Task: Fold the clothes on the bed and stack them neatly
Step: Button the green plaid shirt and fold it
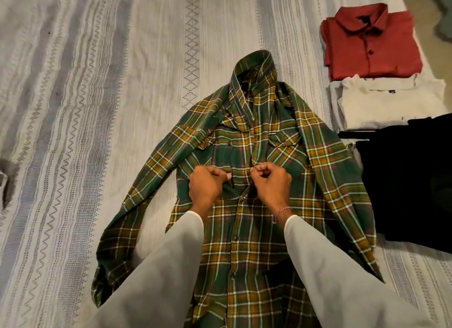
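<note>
So the plaid shirt (247, 193) is lying face up in the middle of the bed (97, 83), collar pointing to the far edge, sleeves flopped out. Both hands are pinching the button strip mid-chest, left hand (208, 184) and right hand (270, 183) clenched on fabric, probably buttoning it so it's staying flat for folding. Folded red shirt (371, 41), white one (389, 102) and something black (411, 181) are waiting along the right edge.

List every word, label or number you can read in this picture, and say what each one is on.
Small black label above a chest pocket of the plaid shirt: light lettering, too small and blurred to read.
Dark neck tag inside the collar of the red shirt: no legible text.
Small dark marks on the white garment: unreadable.
No other text shows.
</note>
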